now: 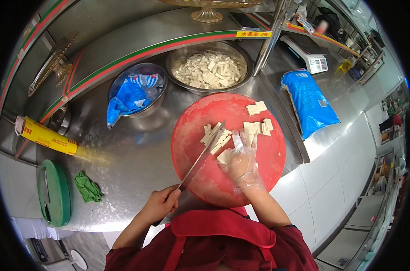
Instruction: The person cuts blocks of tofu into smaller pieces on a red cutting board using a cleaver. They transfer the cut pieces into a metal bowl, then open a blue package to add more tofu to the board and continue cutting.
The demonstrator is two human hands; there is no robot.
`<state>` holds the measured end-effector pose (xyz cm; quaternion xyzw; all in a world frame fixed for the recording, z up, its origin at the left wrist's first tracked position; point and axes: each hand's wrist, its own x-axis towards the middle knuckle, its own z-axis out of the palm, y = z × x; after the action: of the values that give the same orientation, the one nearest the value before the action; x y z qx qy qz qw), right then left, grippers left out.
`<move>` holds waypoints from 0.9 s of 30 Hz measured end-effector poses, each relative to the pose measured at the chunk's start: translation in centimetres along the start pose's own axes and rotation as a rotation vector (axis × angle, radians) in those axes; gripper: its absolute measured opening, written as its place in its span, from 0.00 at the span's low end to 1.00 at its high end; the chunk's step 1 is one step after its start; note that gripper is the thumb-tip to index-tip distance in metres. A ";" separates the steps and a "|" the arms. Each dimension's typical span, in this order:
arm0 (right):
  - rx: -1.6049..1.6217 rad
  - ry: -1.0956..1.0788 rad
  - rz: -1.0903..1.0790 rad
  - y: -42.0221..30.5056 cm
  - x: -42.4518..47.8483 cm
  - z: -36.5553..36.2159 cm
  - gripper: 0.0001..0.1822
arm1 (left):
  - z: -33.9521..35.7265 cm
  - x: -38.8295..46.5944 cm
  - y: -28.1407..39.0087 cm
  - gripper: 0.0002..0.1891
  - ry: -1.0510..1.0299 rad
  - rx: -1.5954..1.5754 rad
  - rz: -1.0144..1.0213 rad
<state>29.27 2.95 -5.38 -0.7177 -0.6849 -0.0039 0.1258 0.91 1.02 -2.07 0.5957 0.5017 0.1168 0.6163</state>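
My left hand [163, 204] is bare and closed around the handle of a large kitchen knife [201, 161]. The blade slants up and right over a round red cutting board [195, 111], its tip beside a small pile of pale cut strips [220, 144], which look like tofu. My right hand [240, 162], in a clear plastic glove, lies on the board right of the blade. Its fingers reach to pale flat pieces [249, 128]; whether they grip one cannot be told. More flat pieces [255, 108] lie at the board's upper right.
Behind the board stands a steel bowl of pale strips [208, 69], beside a bowl [162, 98] with blue plastic packaging. A blue bag [310, 101] and a scale [315, 64] are at right. Leftward lie a green cloth [88, 188], a green board [64, 203] and a yellow roll [51, 137].
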 end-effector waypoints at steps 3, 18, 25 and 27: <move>-0.031 -0.044 0.031 -0.8 -0.3 -0.9 0.23 | -0.1 -0.1 -0.1 0.22 -0.007 -0.001 0.000; 0.072 0.042 0.068 -0.3 -2.5 -1.1 0.20 | 0.0 -1.2 0.2 0.20 -0.036 0.229 0.022; 0.154 0.092 0.070 -0.1 -2.9 -1.1 0.19 | 0.6 -2.1 1.3 0.21 -0.013 0.485 0.124; 0.183 0.115 0.062 -0.2 -3.0 -1.3 0.19 | 0.8 -2.3 1.3 0.21 -0.008 0.500 0.148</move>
<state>29.14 -0.27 -4.59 -0.7226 -0.6515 0.0213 0.2302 1.05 -0.79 -0.02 0.7649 0.4676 0.0317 0.4419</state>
